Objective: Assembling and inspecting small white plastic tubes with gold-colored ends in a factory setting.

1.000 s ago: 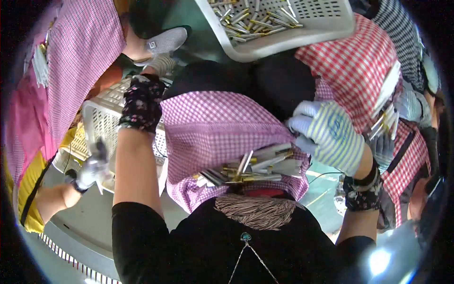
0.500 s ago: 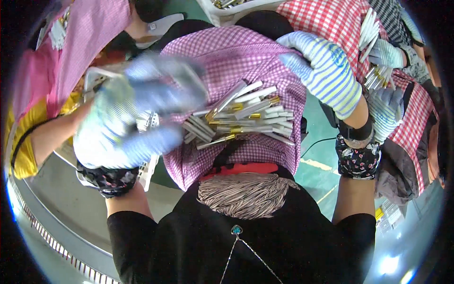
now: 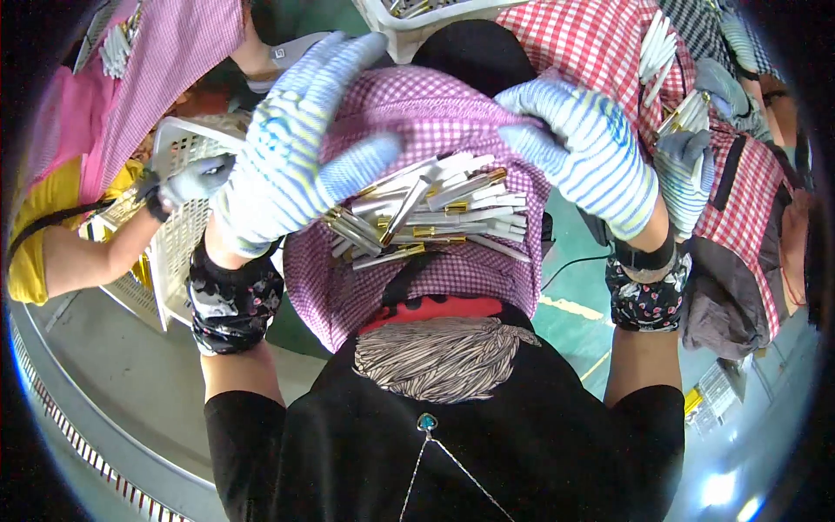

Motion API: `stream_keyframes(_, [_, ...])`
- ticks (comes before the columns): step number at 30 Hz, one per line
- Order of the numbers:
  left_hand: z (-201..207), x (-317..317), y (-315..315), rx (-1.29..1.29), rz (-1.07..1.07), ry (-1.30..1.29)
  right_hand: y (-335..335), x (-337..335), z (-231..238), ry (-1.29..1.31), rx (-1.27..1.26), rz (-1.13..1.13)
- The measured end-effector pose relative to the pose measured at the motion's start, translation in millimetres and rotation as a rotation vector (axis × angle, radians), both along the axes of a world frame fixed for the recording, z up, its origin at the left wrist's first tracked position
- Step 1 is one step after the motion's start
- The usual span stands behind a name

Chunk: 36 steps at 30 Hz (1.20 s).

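A heap of slim white and clear tubes with gold bands (image 3: 461,204) lies in the lap of a purple checked apron (image 3: 391,100). My left hand (image 3: 296,148), in a blue-and-white striped glove, is raised over the heap's left side. Its fingers are stretched out, the thumb stands apart, and nothing is in it. My right hand (image 3: 591,143), gloved the same way, is closed at the apron's upper right edge, fingers and thumb pinching the cloth. One clear tube (image 3: 406,209) lies slantwise on top of the heap.
A white plastic basket (image 3: 184,139) stands left, with a co-worker's gloved hand (image 3: 198,181) at it. Another white bin (image 3: 435,19) is at the top. At right, co-workers in red checked cloth (image 3: 578,39) hold bundles of white tubes (image 3: 658,48).
My left hand, blurred before, has risen and spread its fingers. A clear tube now lies higher on the heap. The right hand stays at the apron's edge. A co-worker's hand has reached the left basket.
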<state>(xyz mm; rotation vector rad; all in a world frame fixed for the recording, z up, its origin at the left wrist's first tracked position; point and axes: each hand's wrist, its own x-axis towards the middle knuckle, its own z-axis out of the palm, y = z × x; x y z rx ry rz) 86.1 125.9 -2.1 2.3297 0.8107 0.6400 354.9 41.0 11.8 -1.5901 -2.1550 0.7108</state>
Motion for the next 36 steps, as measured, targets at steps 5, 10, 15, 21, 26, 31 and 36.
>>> stream_keyframes(5, [-20,5,14,-0.102,-0.289,-0.027,0,-2,8,0.125,-0.107,0.123])
stream_keyframes(10, [-32,1,32,-0.081,-0.091,-0.022,54,31,-19,0.382,-0.187,-0.084])
stream_keyframes(15, [-45,-1,48,-0.212,-0.015,-0.086,172,76,-79,0.057,-0.159,0.019])
stream_keyframes(21, [-53,8,70,-0.23,-0.278,0.003,285,62,-196,-0.324,-0.564,0.348])
stream_keyframes(26, [-57,9,89,-0.42,-0.367,0.013,330,36,-316,-0.455,-0.807,0.409])
stream_keyframes(31, [-62,8,105,-0.489,-0.385,0.012,335,11,-425,-0.564,-0.935,0.596])
stream_keyframes(36, [-71,5,110,-0.535,-0.393,-0.026,341,-11,-384,-0.63,-0.773,0.489])
